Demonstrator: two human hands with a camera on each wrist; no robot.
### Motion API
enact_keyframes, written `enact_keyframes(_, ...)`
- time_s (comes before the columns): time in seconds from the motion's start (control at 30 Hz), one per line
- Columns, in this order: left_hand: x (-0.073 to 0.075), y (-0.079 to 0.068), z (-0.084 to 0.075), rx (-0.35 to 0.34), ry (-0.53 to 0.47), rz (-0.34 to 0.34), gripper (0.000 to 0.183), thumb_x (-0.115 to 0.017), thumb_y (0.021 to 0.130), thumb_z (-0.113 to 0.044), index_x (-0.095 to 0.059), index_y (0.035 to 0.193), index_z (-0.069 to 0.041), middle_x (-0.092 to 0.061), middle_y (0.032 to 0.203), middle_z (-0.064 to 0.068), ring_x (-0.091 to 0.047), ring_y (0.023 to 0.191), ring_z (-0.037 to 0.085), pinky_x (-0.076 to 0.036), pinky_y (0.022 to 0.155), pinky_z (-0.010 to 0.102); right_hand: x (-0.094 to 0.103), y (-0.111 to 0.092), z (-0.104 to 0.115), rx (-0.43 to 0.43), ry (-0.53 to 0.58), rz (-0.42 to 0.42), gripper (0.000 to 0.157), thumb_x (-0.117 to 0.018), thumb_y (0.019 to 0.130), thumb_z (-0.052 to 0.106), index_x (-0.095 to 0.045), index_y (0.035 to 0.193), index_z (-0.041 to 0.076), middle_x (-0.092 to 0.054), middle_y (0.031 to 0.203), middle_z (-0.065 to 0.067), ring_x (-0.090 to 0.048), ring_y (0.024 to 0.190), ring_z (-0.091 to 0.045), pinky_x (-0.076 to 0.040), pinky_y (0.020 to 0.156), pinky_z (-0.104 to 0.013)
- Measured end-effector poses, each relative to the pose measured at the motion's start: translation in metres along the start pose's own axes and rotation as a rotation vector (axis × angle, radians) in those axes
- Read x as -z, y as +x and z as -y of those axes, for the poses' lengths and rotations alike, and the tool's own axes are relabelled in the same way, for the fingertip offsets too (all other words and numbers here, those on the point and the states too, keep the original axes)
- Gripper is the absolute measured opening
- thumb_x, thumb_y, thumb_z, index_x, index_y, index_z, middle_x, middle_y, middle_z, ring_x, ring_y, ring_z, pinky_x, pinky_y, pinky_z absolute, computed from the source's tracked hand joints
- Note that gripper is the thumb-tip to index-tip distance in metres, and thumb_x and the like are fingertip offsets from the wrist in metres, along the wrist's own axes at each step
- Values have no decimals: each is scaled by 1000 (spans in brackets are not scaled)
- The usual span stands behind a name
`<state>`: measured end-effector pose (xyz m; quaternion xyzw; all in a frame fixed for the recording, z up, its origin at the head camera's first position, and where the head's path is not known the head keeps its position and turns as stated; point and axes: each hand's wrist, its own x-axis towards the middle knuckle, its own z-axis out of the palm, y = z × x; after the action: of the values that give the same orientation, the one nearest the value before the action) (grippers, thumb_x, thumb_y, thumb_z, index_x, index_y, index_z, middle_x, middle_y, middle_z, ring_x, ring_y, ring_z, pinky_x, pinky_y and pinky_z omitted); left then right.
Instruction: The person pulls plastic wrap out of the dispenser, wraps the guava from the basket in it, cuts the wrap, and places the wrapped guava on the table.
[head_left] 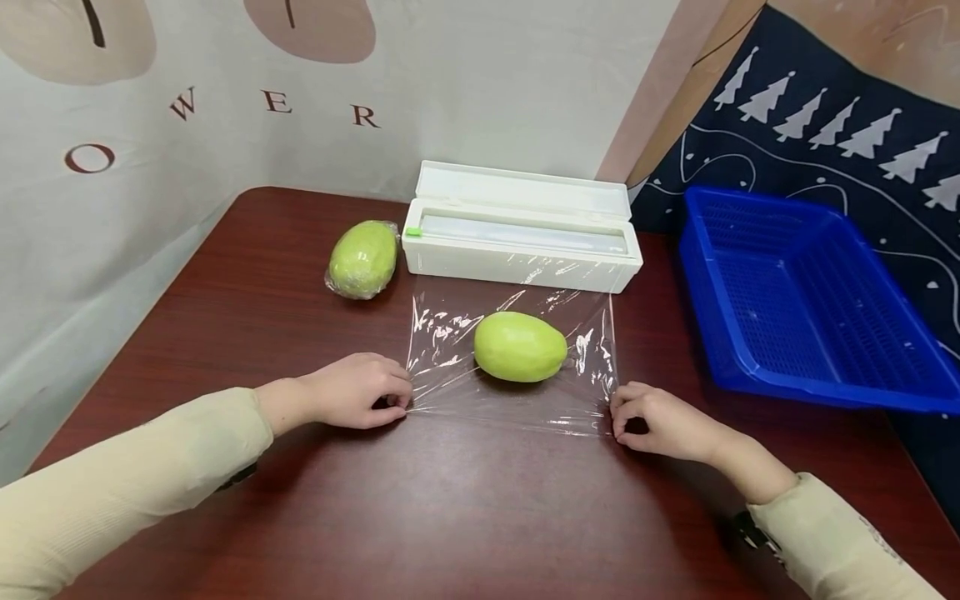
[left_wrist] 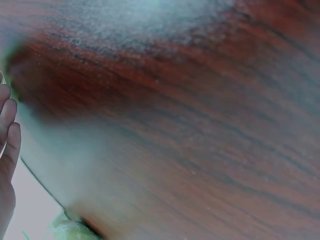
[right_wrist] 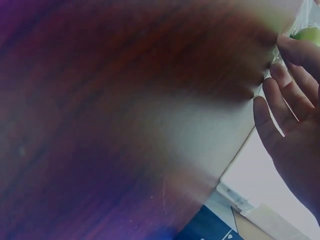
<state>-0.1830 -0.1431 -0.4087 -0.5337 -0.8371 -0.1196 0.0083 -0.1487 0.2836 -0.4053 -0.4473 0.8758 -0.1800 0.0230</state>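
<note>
A smooth, oval green fruit (head_left: 520, 347) lies on its side on a sheet of clear cling film (head_left: 450, 404), spread over the table in the head view. The film runs out from a white dispenser box (head_left: 517, 262) behind it, whose lid stands up. My left hand (head_left: 356, 392) pinches the film's near left corner, and my right hand (head_left: 663, 421) pinches the near right corner. Both hands rest low at the tabletop. In the right wrist view, the right hand's fingers (right_wrist: 290, 95) bend toward the film's edge. Only part of the left hand shows in the left wrist view.
A second green fruit (head_left: 365, 260), wrapped in film, sits left of the dispenser. At the right stands a blue plastic basket (head_left: 701, 317). A green slider (head_left: 414, 232) is at the box's left end. Hanging cloth (head_left: 300, 158) borders the dark red table (head_left: 480, 517) behind.
</note>
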Motion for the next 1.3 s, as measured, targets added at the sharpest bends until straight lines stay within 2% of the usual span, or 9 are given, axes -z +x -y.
enact_keyframes(0.1, 0, 0, 0, 7, 3, -3, 16, -65, 78, -19, -54, 68, -22, -46, 67, -14, -45, 66, 1, -44, 65, 25, 0, 0, 0, 12, 4, -12, 22, -73, 69, 2, -64, 71, 22, -54, 82, 11, -49, 81, -6, -46, 72, -23)
enact_keyframes(0.27, 2, 0, -1, 22, -7, 13, 16, -66, 77, -19, -53, 69, -22, -46, 67, -14, -44, 66, 0, -43, 64, 24, 2, -1, 1, -34, 22, 1, 21, -74, 70, 2, -65, 82, 17, -59, 85, 10, -54, 83, -8, -48, 74, -27)
enact_keyframes(0.37, 2, 0, -1, 35, -11, 26, 16, -66, 78, -19, -53, 69, -22, -46, 67, -14, -44, 66, 0, -43, 64, 24, 3, -2, 1, -29, 19, -10, 21, -74, 71, 2, -67, 85, 16, -61, 85, 9, -56, 83, -9, -50, 75, -28)
enact_keyframes(0.53, 3, 0, -2, 41, -12, 35, 16, -66, 78, -20, -53, 69, -22, -46, 67, -14, -44, 66, 0, -43, 65, 24, 1, -1, -4, 27, 8, -59, 15, -71, 73, 1, -68, 78, 15, -60, 79, 9, -55, 76, -5, -47, 71, -18)
enact_keyframes(0.63, 2, 0, -2, 37, -7, 32, 16, -66, 78, -20, -52, 69, -22, -46, 66, -13, -44, 66, 1, -43, 65, 25, 2, 0, -4, 16, 12, -62, 15, -70, 73, 1, -66, 76, 15, -59, 76, 11, -54, 74, -4, -45, 69, -15)
enact_keyframes(0.83, 5, 1, -3, 30, 20, 21, 20, -66, 77, -20, -50, 65, -22, -46, 64, -14, -46, 64, 2, -44, 66, 27, 8, 1, -1, -15, 20, -27, 17, -69, 72, 1, -64, 74, 17, -56, 73, 14, -53, 72, -3, -45, 66, -19)
enact_keyframes(1.0, 15, 3, -6, 14, 43, -20, 20, -66, 76, -19, -50, 64, -22, -47, 63, -13, -48, 63, 4, -44, 65, 27, 21, 1, 1, -28, 33, -32, 19, -70, 71, 0, -63, 73, 18, -56, 74, 17, -52, 71, -4, -45, 67, -20)
enact_keyframes(1.3, 39, 10, -3, -50, 125, -154, 15, -68, 75, -18, -55, 67, -19, -50, 63, -10, -50, 63, 10, -44, 62, 27, 42, 7, -1, -55, 16, -69, 20, -70, 71, -2, -65, 74, 17, -56, 74, 20, -53, 70, -6, -47, 65, -24)
